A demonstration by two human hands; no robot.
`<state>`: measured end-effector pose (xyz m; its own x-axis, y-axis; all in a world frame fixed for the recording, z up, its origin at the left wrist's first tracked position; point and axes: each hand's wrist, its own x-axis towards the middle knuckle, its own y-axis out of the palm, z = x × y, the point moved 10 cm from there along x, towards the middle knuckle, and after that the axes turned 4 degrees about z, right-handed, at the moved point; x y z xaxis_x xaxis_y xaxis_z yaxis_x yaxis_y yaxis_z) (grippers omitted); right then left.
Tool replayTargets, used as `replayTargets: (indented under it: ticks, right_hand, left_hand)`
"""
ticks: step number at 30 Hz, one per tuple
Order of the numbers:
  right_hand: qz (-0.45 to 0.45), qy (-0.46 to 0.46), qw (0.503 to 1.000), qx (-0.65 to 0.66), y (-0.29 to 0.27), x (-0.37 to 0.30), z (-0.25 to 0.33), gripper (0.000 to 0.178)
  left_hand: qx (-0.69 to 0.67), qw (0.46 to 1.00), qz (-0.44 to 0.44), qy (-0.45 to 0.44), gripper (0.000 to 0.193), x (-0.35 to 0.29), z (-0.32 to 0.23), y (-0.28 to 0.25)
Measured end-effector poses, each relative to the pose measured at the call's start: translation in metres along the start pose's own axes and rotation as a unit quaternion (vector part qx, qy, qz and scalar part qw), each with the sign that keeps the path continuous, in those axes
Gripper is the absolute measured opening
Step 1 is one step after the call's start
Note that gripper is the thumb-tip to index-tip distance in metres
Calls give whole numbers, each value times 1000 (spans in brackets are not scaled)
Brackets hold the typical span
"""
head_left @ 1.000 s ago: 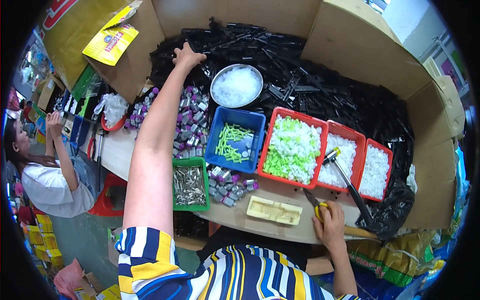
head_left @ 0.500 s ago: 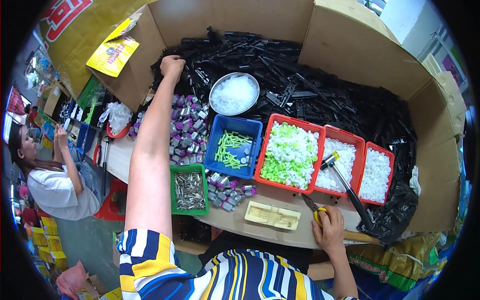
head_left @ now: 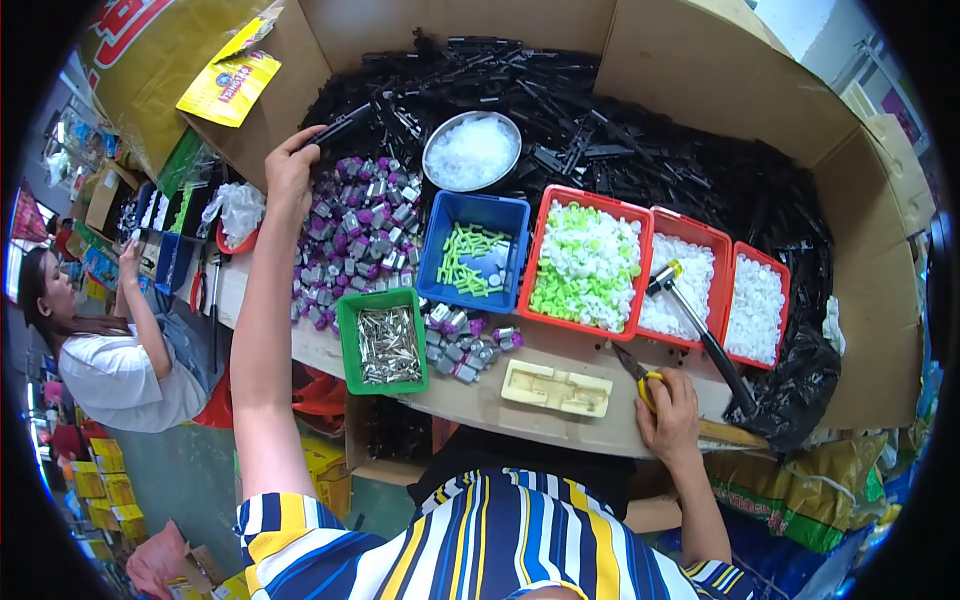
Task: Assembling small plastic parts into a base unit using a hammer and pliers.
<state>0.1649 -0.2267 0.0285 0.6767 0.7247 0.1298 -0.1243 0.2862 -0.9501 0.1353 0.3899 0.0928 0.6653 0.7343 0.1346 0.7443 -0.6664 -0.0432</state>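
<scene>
My left hand point(head_left: 287, 172) is closed on the end of a long black gun-shaped part point(head_left: 342, 126), tilted up at the left edge of a heap of similar black parts point(head_left: 640, 180). Loose grey and purple pieces point(head_left: 362, 225) lie below that hand. On the near table edge my right hand point(head_left: 673, 415) is closed round the yellow handles of a pair of pliers point(head_left: 630, 364), whose jaws point away to the left. Left of the pliers lies a cream-coloured moulded block point(head_left: 556, 388) with hollows in its top.
Across the middle stand a green tray of metal pins point(head_left: 350, 375), a blue bin of light-green pieces point(head_left: 432, 255), and red bins point(head_left: 527, 270) of white and green caps. A hammer point(head_left: 712, 345) leans over them. Behind is a metal bowl point(head_left: 515, 160); cardboard walls point(head_left: 740, 85) surround the heap. Another person point(head_left: 125, 370) sits at left.
My left hand has come back from the heap toward the left, now with a black part in it. My right hand still grips the pliers. The whole view has shifted slightly.
</scene>
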Motion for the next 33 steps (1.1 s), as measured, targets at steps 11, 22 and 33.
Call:
replayTargets:
  ticks: [11, 22, 33]
  right_hand:
    - [-21, -19, 1000, 7, -3, -1, 4, 35]
    - [-7, -9, 1000, 0, -1, -1, 2, 33]
    - [-17, -24, 1000, 6, -3, 0, 4, 33]
  left_hand:
    - [64, 986, -2, 153, 35, -102, 3, 45]
    - [283, 921, 77, 257, 35, -138, -44, 63]
    - [392, 883, 57, 251, 29, -150, -45, 55]
